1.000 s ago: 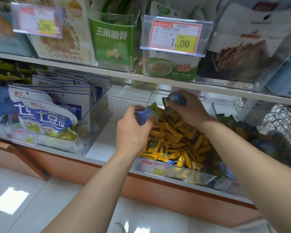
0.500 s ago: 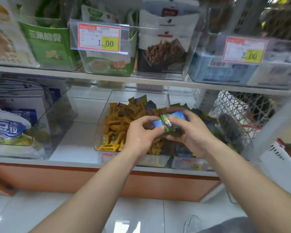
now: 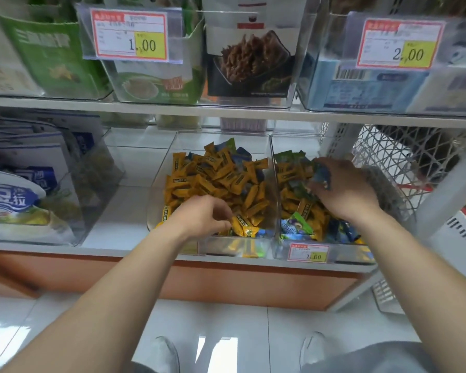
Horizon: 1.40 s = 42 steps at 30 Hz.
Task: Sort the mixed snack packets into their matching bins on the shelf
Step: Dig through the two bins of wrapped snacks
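Observation:
Two clear bins stand side by side on the lower shelf. The left bin (image 3: 156, 211) holds mostly yellow snack packets (image 3: 221, 179), with a few blue ones (image 3: 241, 154) at the back and front. The right bin (image 3: 347, 254) holds blue-green packets (image 3: 296, 224) mixed with yellow ones. My left hand (image 3: 199, 219) is low in the front of the left bin, its fingers curled down among the yellow packets; whether it holds one is hidden. My right hand (image 3: 345, 189) hovers over the right bin and grips blue packets (image 3: 320, 175).
A white wire basket (image 3: 404, 157) stands right of the bins. A clear bin of blue-white bags (image 3: 16, 195) sits at the left, with bare shelf between. The upper shelf (image 3: 226, 111) carries bins of larger bags with price tags (image 3: 129, 33).
The hands met and the blue packet passed from left to right. They then parted: the left went down into the left bin, the right moved over the right bin. The view shifted rightward.

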Each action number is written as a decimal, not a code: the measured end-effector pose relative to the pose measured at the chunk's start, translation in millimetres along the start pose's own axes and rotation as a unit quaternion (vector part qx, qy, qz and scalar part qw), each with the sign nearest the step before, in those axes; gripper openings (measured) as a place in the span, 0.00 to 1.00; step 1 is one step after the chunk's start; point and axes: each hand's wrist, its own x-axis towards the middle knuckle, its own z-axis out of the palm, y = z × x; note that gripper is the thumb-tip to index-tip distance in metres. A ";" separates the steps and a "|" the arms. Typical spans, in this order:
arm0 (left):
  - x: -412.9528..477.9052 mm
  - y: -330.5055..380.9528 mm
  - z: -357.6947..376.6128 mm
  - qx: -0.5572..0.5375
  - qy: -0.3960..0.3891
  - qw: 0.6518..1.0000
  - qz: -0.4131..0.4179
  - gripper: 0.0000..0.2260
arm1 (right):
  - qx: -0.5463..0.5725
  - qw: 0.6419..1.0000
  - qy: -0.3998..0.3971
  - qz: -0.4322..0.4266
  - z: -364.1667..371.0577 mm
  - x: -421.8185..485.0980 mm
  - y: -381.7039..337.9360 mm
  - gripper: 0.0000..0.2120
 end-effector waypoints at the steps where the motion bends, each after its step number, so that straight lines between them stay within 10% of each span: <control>1: 1.4 -2.3 -0.7 0.005 -0.005 1.000 -0.001 0.08 | -0.040 0.999 0.017 0.000 -2.0 -0.8 -5.1 0.26; 5: 6.8 -6.8 -5.9 0.070 -0.017 0.997 -0.008 0.17 | 0.008 0.987 0.103 -0.126 -0.5 -17.0 -43.9 0.19; 9: 6.8 -19.2 -14.9 0.101 0.019 0.995 0.006 0.18 | 0.163 0.954 -0.076 -0.239 20.7 -35.7 -93.8 0.12; 17: -13.1 -38.5 -32.8 0.102 0.072 0.992 0.031 0.05 | 0.037 0.922 -0.285 -0.259 78.8 -21.8 -136.5 0.14; 26: -20.6 -40.9 -30.8 0.108 0.057 0.992 0.033 0.10 | -0.067 0.938 -0.273 -0.204 99.6 -7.9 -145.7 0.16; 42: -26.5 -42.1 -35.0 -0.072 0.201 0.977 -0.005 0.08 | 0.243 0.960 -0.081 -0.113 50.3 -25.0 -136.4 0.05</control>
